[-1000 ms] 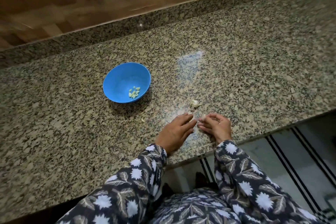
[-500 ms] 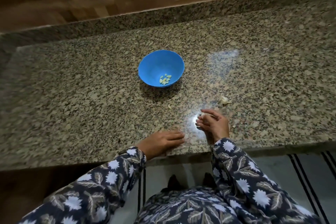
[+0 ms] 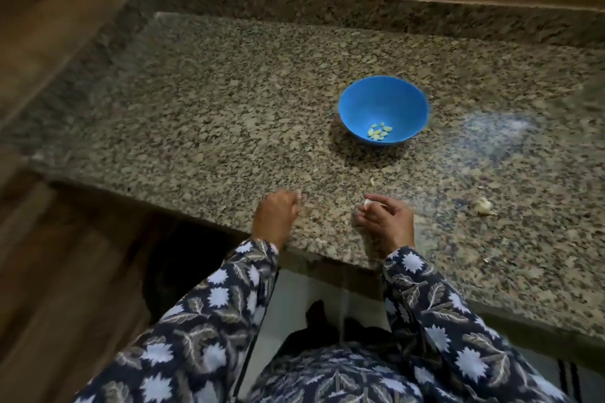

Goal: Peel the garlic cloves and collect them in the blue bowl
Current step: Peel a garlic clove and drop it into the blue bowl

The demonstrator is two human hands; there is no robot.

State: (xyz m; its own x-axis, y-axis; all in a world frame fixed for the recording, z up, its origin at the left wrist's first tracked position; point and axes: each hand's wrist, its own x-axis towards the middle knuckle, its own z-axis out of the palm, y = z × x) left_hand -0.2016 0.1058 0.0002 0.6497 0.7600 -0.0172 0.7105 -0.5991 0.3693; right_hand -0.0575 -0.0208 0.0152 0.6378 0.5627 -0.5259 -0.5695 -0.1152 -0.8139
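Left hand (image 3: 276, 216) farther from garlic clove (image 3: 368, 203)

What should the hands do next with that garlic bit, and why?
Probably bring the left hand over to the garlic clove pinched in the right hand and pick off its skin. The clove looks white, unlike the yellowish peeled cloves in the blue bowl, so it likely isn't peeled yet, though blur makes that uncertain.

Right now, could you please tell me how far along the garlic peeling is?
Done: a small heap of peeled cloves lies in the blue bowl. In hand: the right hand pinches a white clove; the left hand is too blurred to read. Left: that clove and the garlic piece lying to its right.
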